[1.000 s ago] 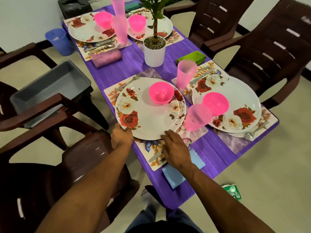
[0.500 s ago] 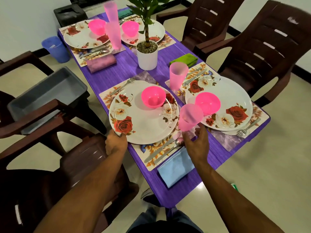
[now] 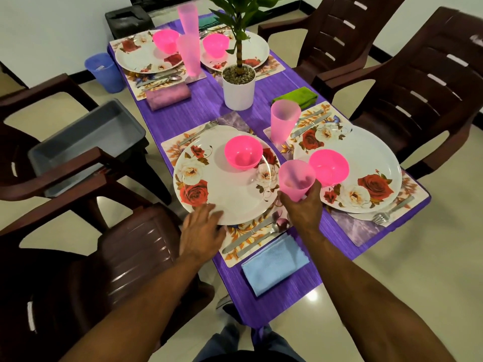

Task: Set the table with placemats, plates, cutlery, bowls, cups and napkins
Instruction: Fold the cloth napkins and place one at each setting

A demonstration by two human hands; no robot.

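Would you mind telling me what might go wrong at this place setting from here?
1. The right hand holds the pink cup tilted, close to the pink bowl on the right plate; setting it down carelessly could knock that bowl.
2. The near plate overhangs the table edge under the left hand; a push could tip it.
3. The blue napkin overhangs the table's edge and could slide off.

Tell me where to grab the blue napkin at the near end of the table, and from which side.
Pinch the blue napkin at its near corner, which seems to overhang the table edge, coming from the near side. It lies flat, so the overhang likely gives fingers a way under. The left hand is free; the right hand holds the pink cup.
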